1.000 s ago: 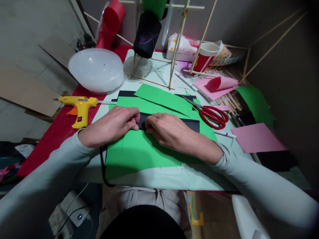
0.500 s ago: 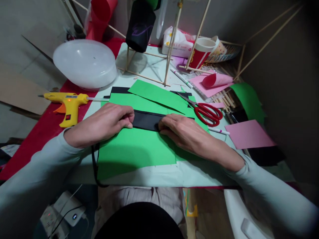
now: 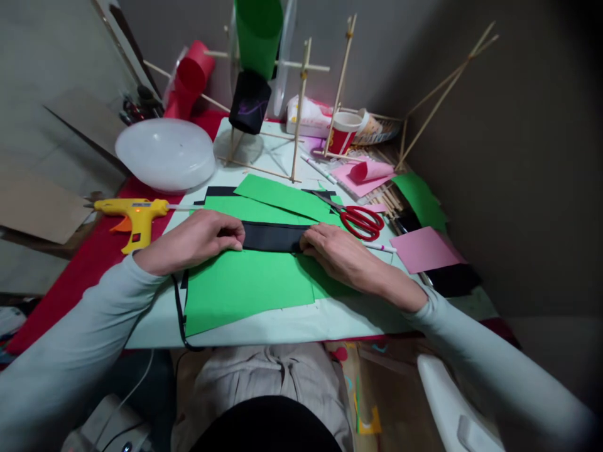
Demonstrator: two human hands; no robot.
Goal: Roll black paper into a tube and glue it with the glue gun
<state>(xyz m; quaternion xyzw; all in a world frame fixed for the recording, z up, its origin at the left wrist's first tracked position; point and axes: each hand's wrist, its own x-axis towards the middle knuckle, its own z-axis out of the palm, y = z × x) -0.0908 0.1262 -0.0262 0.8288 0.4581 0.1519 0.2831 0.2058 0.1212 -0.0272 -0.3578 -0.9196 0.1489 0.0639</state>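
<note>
A strip of black paper (image 3: 273, 237) with a folded-looking long edge lies across a sheet of green paper (image 3: 249, 279). My left hand (image 3: 207, 237) pinches the strip's left end between thumb and fingers. At its right end, my right hand (image 3: 336, 251) has its fingers closed on the same strip. Both fingertips rest close to the green sheet. Just behind the strip lies a narrower green paper piece (image 3: 277, 198), set at a slant. Red-handled scissors (image 3: 362, 221) rest to the right, beyond my right hand, their blades over the paper.
A yellow glue gun (image 3: 136, 216) lies left, its orange light lit. Behind it sits a translucent white bowl-like piece (image 3: 164, 154). A wooden stick frame (image 3: 296, 125) carrying green and black paper tubes stands at the back. Pink paper (image 3: 426, 249) and a red cup (image 3: 343, 133) are on the right.
The head view has shifted, showing more of the stick frame at the back. Both hands stay on the black strip, which now lies more level in the picture.
</note>
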